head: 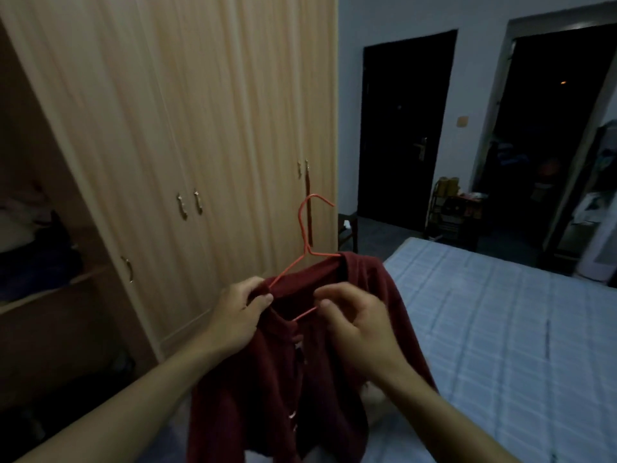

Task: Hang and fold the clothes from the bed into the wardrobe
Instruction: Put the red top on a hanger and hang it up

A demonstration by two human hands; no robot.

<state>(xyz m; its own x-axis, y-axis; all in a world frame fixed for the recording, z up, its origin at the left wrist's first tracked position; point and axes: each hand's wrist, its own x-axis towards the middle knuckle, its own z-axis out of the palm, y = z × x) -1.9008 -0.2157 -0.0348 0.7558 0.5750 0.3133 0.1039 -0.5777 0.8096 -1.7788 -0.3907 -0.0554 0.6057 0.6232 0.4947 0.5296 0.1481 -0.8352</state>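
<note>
At far left, an open wardrobe compartment (36,248) shows folded garments (30,235) stacked on a shelf; beside it stand the closed wardrobe doors (187,128) with paired metal handles (189,204). In the foreground centre, the left hand (238,312) pinches the near shoulder of a dark red buttoned cardigan (267,389) between thumb and curled fingers, just where one arm of a red wire hanger (309,242) enters the fabric. The hanger's hook points up, free of any rail, and its far arm already sits inside the cardigan's opposite shoulder. The right hand (354,315) has its fingers curled at the neckline, thumb and forefinger closing on the collar edge beside the hanger's lower wire; whether it grips wire, cloth or both cannot be told. The garment hangs in the air between the wardrobe and the bed (500,329), whose pale blue striped cover lies at right; two dark doorways (407,128) stand beyond. The step in hand appears to be seating the cardigan on the hanger: this likely goes best by drawing the near shoulder fully over the wire end, centring the collar under the hook, and levelling both shoulders before carrying it to the wardrobe.
</note>
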